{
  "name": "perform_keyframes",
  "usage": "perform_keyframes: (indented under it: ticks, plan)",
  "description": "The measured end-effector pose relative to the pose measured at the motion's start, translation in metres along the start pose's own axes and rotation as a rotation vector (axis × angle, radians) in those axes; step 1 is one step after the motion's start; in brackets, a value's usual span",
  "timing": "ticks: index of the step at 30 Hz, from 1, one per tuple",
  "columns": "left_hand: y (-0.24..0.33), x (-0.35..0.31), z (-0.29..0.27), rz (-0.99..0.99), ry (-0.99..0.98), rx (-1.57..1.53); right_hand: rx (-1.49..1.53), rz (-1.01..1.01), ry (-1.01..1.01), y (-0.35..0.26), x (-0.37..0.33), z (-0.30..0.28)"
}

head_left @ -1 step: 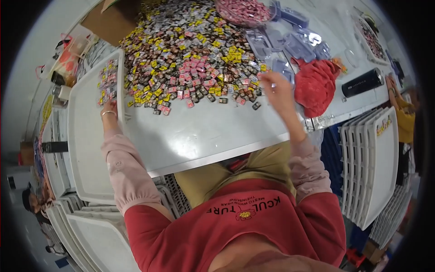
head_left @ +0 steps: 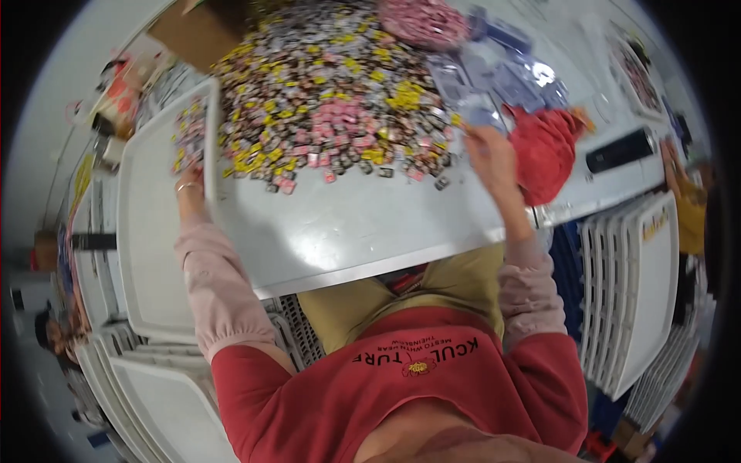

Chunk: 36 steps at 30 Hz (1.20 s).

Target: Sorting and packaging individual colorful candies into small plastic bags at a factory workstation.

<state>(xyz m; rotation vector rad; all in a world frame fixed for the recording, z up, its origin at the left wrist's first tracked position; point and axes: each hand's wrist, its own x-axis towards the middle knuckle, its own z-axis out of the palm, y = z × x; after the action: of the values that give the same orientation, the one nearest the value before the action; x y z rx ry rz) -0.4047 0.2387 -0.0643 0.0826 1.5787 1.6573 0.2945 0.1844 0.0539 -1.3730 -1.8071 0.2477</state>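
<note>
A wide pile of small rectangular pieces, in yellow, pink, black and pale colours, covers the far part of the table. On the left lies a white tray with raised sides. A block of the same pieces sits in its far right corner. At the near end of that block is my left hand, its fingers curled against the pieces. Past the pile's right edge hovers my right hand, fingertips drawn together beside a yellow piece. Blur hides what either hand pinches.
A red cloth lies right of my right hand, with clear plastic trays behind it. A bowl of pink pieces and a black bottle are farther off. White trays are stacked at both sides.
My right hand has moved a little to the right, away from the pile's edge. My left hand stays at the block in the tray. The whole view has shifted slightly.
</note>
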Motion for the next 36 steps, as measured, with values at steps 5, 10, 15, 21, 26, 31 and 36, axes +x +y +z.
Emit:
perform_keyframes:
  ticks: [5,10,15,21,26,31,36]
  plan:
    - [0.013,0.008,-0.006,0.204,0.076,0.151,-0.474,0.007,-0.076,0.026,-0.006,-0.003]
    - [-0.014,-0.088,0.071,0.046,0.192,-0.064,-0.679,0.257,-0.294,0.032,0.006,-0.018]
    - [0.02,-0.116,0.05,0.041,0.207,-0.051,-0.539,0.267,-0.316,0.031,0.013,-0.019]
    - [0.021,-0.112,0.05,-0.037,0.155,0.008,-0.163,0.38,-0.415,0.069,0.022,-0.027]
    - [0.02,-0.119,0.043,-0.032,0.091,0.049,0.124,0.577,-0.394,0.09,0.019,-0.03]
    - [0.023,-0.125,0.053,0.004,0.121,0.03,-0.347,0.088,-0.285,0.091,0.01,-0.021]
    - [0.024,-0.15,0.022,0.09,0.184,0.072,-0.402,0.122,-0.165,0.075,0.013,-0.036]
